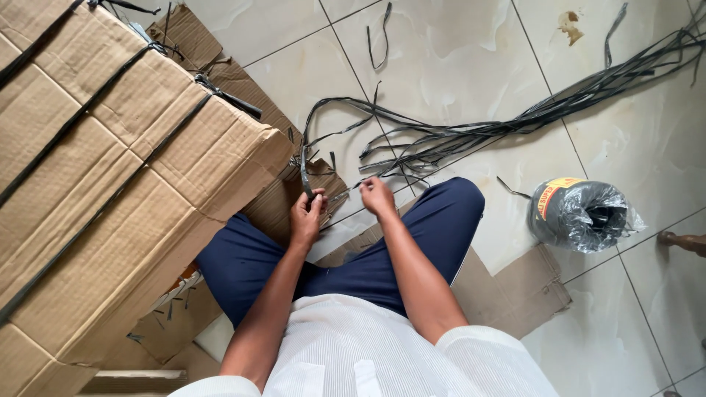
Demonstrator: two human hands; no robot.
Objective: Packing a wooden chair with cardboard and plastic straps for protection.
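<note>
nearest the camera, a white ribbed shirt (353, 353) and dark blue trousers (441, 220), knees spread, seated on flattened cardboard sheets (515, 294) over a pale tiled floor (456, 59). just past the knees, left hand (307, 215) closed in a fist around a black plastic strap (303, 165), strap rising from the fist in a loop and bending away toward the floor beyond. right hand (377, 195) beside it, a little apart, fingers pinched shut on a thin strand of the same black strap stretched between the two hands. off to the left, close against the left knee, a large cardboard box (110, 184), tilted, bound by several black straps across its top, knotted ends sticking up near its far edge. under and behind the box, more torn brown cardboard (213, 59). to the right, well apart from the hands, a roll of black strapping (581, 215) in clear crinkled wrap with a red and yellow label, lying on its side on the tiles. beside it at the frame edge, a brown wooden piece (684, 241), kind unclear. farther out, a long bundle of loose black straps (515, 121) fanning across the floor from the upper right corner toward the hands, stray offcuts (382, 33) scattered on the tiles, and a small brown stain (570, 26) near the far edge.
</note>
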